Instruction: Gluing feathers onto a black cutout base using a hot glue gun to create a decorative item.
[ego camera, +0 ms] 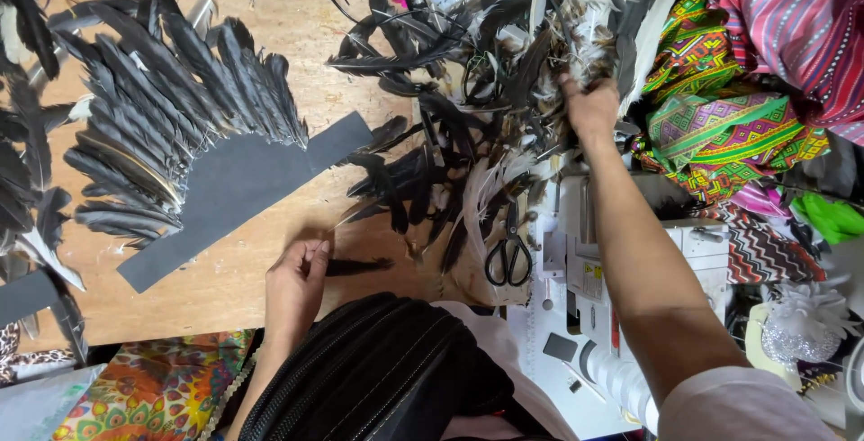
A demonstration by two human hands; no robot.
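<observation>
Dark feathers (171, 99) lie fanned in overlapping rows along a grey card strip (243, 193) on the wooden tabletop (270, 9); their quill ends rest on the strip's upper edge. Below the strip's right end, the left hand (295, 279) rests on the table, fingers closed in a pinch on the quill of a single black feather (355, 266), which lies flat and points right. A black bag (378, 369) sits just below this hand. Black-handled scissors (508, 252) lie near the white sewing machine (585, 315). Above them, a loose feather pile (486, 72) covers the table. The right hand (589, 103) reaches into this pile, fingers buried among pale feathers; its grip cannot be determined. Patterned fabrics (720, 126) lie just beside it.
</observation>
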